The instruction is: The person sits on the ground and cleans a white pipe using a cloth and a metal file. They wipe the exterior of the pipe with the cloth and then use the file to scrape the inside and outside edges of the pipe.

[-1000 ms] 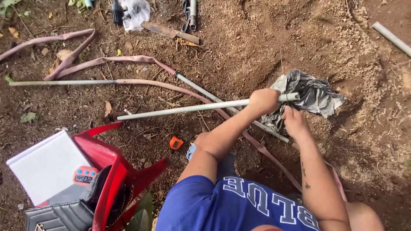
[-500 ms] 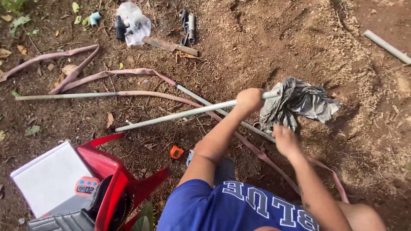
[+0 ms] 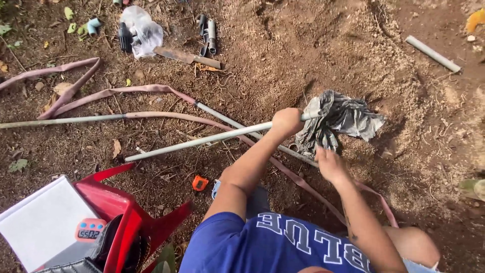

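My left hand (image 3: 286, 121) is closed around a long grey pipe (image 3: 202, 141) near its right end, holding it slightly off the dirt. A crumpled grey cloth (image 3: 343, 119) is draped over that end. My right hand (image 3: 329, 164) sits just below the cloth, fingertips at its hanging lower edge; whether it pinches the cloth is unclear. A second, thinner grey pipe (image 3: 227, 120) and a flat pink hose (image 3: 151, 90) lie on the ground under the held pipe.
A red plastic chair (image 3: 129, 212) stands at lower left with a white board (image 3: 40, 227) and an orange timer (image 3: 91, 230) on it. A small orange object (image 3: 200, 183) lies near my knee. A knife (image 3: 187, 56), a clear bag (image 3: 144, 31), pipe fittings (image 3: 209, 33) and a short pipe piece (image 3: 432, 53) lie farther off.
My right hand has come down off the pipe end and the cloth to just below it. My left hand keeps its grip on the pipe.
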